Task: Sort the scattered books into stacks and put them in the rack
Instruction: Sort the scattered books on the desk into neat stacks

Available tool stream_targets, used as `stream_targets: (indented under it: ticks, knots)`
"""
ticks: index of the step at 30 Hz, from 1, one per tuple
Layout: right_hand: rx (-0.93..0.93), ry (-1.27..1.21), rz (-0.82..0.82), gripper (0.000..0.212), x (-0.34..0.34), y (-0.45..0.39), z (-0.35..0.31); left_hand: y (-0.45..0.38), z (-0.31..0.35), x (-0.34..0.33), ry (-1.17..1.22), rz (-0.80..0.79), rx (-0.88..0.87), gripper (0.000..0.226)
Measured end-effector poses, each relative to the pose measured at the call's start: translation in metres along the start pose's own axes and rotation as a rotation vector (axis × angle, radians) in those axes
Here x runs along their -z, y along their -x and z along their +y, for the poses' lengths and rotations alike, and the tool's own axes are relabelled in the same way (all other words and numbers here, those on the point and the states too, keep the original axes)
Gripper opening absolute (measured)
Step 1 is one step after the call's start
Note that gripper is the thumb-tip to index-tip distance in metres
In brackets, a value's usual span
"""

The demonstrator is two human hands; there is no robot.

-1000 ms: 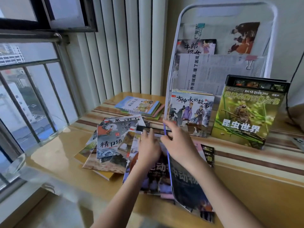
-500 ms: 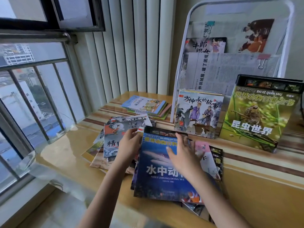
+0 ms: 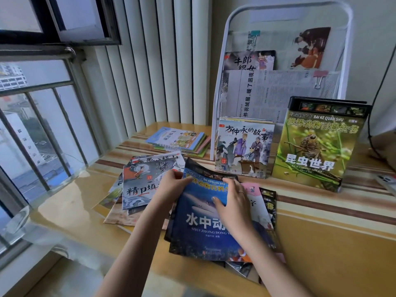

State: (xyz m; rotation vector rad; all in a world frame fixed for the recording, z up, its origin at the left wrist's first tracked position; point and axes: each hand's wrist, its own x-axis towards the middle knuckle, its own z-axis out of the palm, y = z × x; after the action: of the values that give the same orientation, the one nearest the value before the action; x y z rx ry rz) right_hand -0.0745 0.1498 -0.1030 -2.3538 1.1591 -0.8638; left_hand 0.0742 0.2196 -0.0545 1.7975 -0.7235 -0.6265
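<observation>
A blue sea-animal book (image 3: 201, 232) lies face up on a loose pile at the table's front. My left hand (image 3: 171, 187) grips its upper left edge, and that corner curls upward. My right hand (image 3: 233, 202) lies on the cover, fingers reaching the top edge. A pink book (image 3: 254, 189) and dark books stick out beneath. Left of them lie scattered picture books (image 3: 141, 183). The white wire rack (image 3: 222, 61) stands behind, with a story book (image 3: 244, 146) in its lower pocket and a green insect book (image 3: 317, 146) leaning on its front.
A neat stack of thin books (image 3: 180, 140) lies at the back beside the rack. Newspapers are clipped in the rack's pockets. A window with bars runs along the left. A phone (image 3: 387, 183) sits at the right edge of the table (image 3: 321, 243).
The blue book went from standing on edge to lying face up on the pile. My left hand moved from the scattered books to its upper left edge, which now curls up.
</observation>
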Motion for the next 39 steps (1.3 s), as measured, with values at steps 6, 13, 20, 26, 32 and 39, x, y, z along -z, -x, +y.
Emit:
stream_targets:
  ticks: [6, 13, 20, 26, 32, 39]
  knots:
    - [-0.049, -0.342, 0.069, 0.056, 0.010, -0.005, 0.008, 0.002, 0.016, 0.002, 0.267, 0.015, 0.093, 0.012]
    - [-0.296, -0.869, 0.089, 0.067, 0.054, -0.034, 0.035, 0.012, 0.067, -0.012, 0.573, -0.009, -0.188, 0.027]
    - [-0.010, -0.698, 0.550, 0.023, 0.138, -0.058, 0.077, 0.007, 0.105, -0.107, 0.292, -0.002, -0.591, 0.015]
    - [-0.001, -0.545, 0.797, 0.036, 0.184, -0.083, 0.145, 0.000, 0.111, -0.215, 0.208, -0.386, -0.658, 0.065]
    - [-0.185, -0.222, 0.700, 0.072, 0.172, -0.118, 0.201, -0.039, 0.110, -0.272, -0.143, -0.252, -0.774, 0.097]
    - [-0.205, -0.257, 0.586, 0.093, 0.121, -0.113, 0.231, -0.047, 0.050, -0.297, -0.352, -0.051, -0.802, 0.096]
